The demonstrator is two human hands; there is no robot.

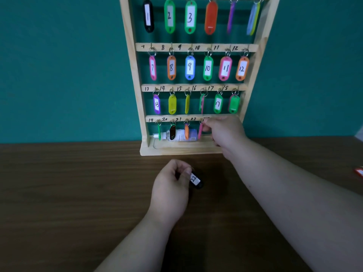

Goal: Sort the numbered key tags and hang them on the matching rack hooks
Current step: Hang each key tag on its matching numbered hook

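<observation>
Left hand (172,188): positioned over the near centre of the dark brown wood-grain desk (59,193). Its grip holds a black plastic key tag (196,181) between the thumb and curled fingers. The white label on this tag reads 22. The tag projects to the right of the hand, near the front of the rack base.

Right hand (224,132): extended to the bottom row of the upright pale wooden key rack (135,75), which stands at the far side of the desk against a teal wall (59,65). Its grip is narrow, with thumb and fingertips closed on the top of a pink plastic key tag (200,132) at its metal ring (202,121), just right of the handwritten mark 22. This tag hangs edge-on, so its number cannot be read.

Bottom row, left to right: a green tag (159,132), a second black tag (172,132), an orange tag (186,132), then the pink tag. The right hand hides the rest of the row.

Second row: tags 7 to 12 hang under matching marks.

A white tube (179,135) lies on its side on the rack base, behind the bottom-row tags. A red key tag (359,171) lies at the right edge of the desk, well apart
</observation>
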